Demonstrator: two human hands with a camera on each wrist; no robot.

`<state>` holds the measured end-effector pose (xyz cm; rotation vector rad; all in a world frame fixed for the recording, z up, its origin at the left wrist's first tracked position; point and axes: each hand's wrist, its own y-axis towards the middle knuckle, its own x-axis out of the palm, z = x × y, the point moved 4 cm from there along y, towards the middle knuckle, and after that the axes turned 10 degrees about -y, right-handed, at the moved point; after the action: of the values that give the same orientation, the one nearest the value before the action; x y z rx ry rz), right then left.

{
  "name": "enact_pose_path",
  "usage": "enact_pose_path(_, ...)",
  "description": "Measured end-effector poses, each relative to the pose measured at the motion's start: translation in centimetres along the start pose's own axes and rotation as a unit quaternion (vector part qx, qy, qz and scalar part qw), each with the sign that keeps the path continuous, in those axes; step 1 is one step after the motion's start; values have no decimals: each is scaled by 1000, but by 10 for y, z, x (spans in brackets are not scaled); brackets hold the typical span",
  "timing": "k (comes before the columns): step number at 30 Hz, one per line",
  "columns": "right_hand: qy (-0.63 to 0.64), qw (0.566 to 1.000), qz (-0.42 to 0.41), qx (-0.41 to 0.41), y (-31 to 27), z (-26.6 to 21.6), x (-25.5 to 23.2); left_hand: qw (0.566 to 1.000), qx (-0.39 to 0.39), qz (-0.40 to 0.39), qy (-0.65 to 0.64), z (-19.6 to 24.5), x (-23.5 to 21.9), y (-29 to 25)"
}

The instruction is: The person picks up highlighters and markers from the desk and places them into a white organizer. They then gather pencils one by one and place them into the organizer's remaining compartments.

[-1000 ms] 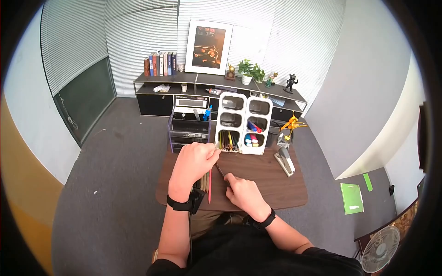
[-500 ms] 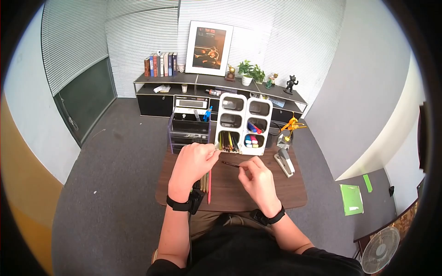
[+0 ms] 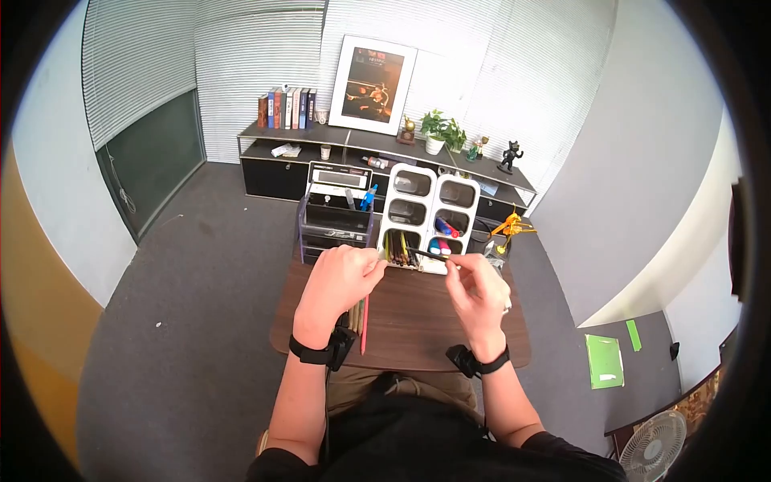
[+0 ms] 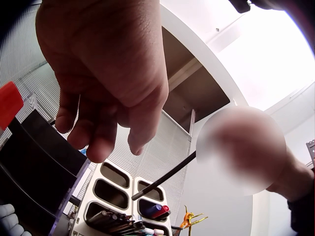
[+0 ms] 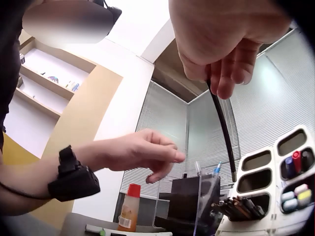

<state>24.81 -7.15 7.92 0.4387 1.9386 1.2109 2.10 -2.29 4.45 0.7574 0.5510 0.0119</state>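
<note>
My right hand (image 3: 479, 297) pinches a dark pencil (image 3: 428, 255) by one end, its far end pointing left at the white organiser (image 3: 434, 210). In the right wrist view this pencil (image 5: 224, 123) slants down from the fingers towards the compartments. Several pencils (image 3: 399, 247) stand in the lower left compartment; pens and markers are in the right column. Left of the organiser's front, my left hand (image 3: 341, 281) hangs with loosely bent fingers, and the left wrist view shows this hand (image 4: 106, 73) holding nothing. Below it, more pencils (image 3: 356, 317) lie on the table, partly hidden by the wrist.
A dark desk rack (image 3: 333, 217) with pens stands left of the organiser on the brown table (image 3: 409, 329). An orange figure (image 3: 511, 225) is at the back right. The right wrist view shows a red-capped bottle (image 5: 129, 211). Behind stands a low cabinet (image 3: 273, 177).
My right hand has moved up and right, raising the dark pencil from the tabletop to the organiser's front. The left hand has barely moved. The head view has shifted slightly.
</note>
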Motion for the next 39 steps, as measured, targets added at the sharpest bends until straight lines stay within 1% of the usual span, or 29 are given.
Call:
enact_pose_path(1, 0, 1000, 2, -1, 2, 4, 8, 1000, -4, -2, -3, 0, -1, 0)
enact_pose_path(5, 4, 998, -52, -17, 2, 21, 49, 1000, -13, -5, -3, -1, -1, 0)
enact_pose_path(7, -8, 996, -91, -25, -2, 30, 65, 1000, -2, 2, -1, -3, -2, 0)
enact_pose_path(12, -35, 989, -142, -24, -6, 36, 84, 1000, 0, 2, 7, -4, -2, 0)
enact_pose_path(13, -40, 987, -156, -25, -5, 36, 86, 1000, 2, 1, 11, -4, -1, 0)
enact_pose_path(17, -69, 985, -157, -18, -2, 34, 85, 1000, -11, -2, 4, -3, -3, 0)
enact_pose_path(19, -74, 979, -188, 12, -6, 30, 78, 1000, -4, 0, 3, -3, -3, 0)
enact_pose_path(20, -73, 979, -190, 13, -10, 26, 74, 1000, -5, -1, 2, -4, -2, 0)
enact_pose_path(22, -25, 980, -198, -4, -21, 12, 66, 1000, 6, 7, 0, -5, -2, 0)
enact_pose_path(24, 15, 965, -261, -31, -35, -1, 62, 1000, 6, 4, -2, -3, -2, 0)
enact_pose_path(26, 50, 934, -350, -46, -51, -14, 60, 1000, 6, 1, -3, -2, -1, 0)
enact_pose_path(27, 66, 920, -381, -54, -59, -21, 59, 1000, 3, -2, -1, -2, -1, 0)
enact_pose_path(29, 100, 902, -415, -63, -71, -31, 57, 1000, 1, -5, 2, -1, -1, 0)
enact_pose_path(31, 107, 898, -422, -60, -78, -38, 61, 1000, -4, -5, 2, -1, 1, 0)
enact_pose_path(33, 115, 895, -423, -86, -84, -42, 66, 1000, -8, -20, 12, 2, 1, 0)
enact_pose_path(35, 111, 897, -417, -91, -89, -39, 69, 999, -15, -32, 22, 2, 0, 1)
enact_pose_path(38, 79, 904, -411, -85, -94, -36, 69, 999, -18, -30, 28, 1, 0, 0)
enact_pose_path(39, 52, 903, -424, -53, -96, -32, 70, 999, -25, -26, 22, 1, 0, 0)
